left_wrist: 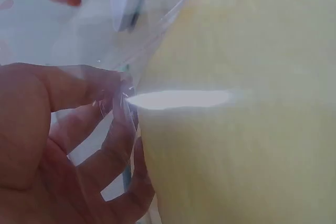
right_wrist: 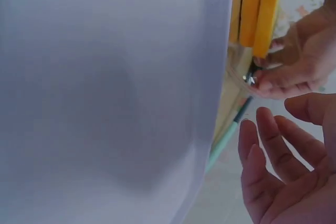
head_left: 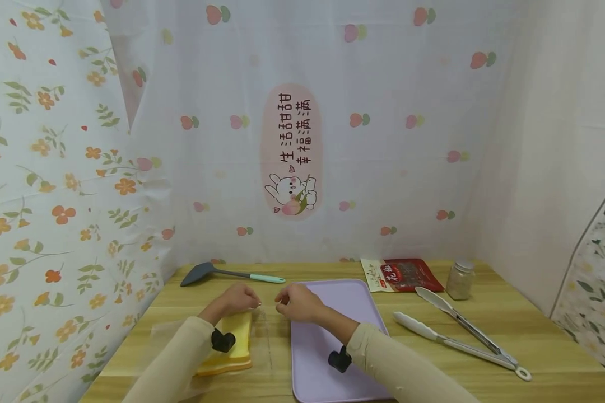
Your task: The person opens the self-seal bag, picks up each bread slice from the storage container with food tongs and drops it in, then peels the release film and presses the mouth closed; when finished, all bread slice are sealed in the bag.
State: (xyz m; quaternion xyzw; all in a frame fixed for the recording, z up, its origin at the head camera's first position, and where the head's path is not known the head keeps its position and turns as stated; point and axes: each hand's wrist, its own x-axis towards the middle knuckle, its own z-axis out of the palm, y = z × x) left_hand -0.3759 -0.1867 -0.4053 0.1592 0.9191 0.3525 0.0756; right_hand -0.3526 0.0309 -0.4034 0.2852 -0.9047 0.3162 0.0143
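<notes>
My left hand pinches the edge of a clear plastic film between thumb and fingers; the left wrist view shows the bunched film at the fingertips. Flat, stacked yellow slabs with orange edges lie below that hand, and film spreads to both sides of them. Whether the slabs are inside the film or under it, I cannot tell. Just right of the left hand, my right hand hovers over the tray's far left corner. Its fingers are loosely bent and apart, with nothing between them.
A lilac tray lies right of the slabs. Behind the hands is a spatula with a mint handle. Farther right are metal tongs, a red and cream packet and a lidded glass jar. Patterned curtains enclose the table.
</notes>
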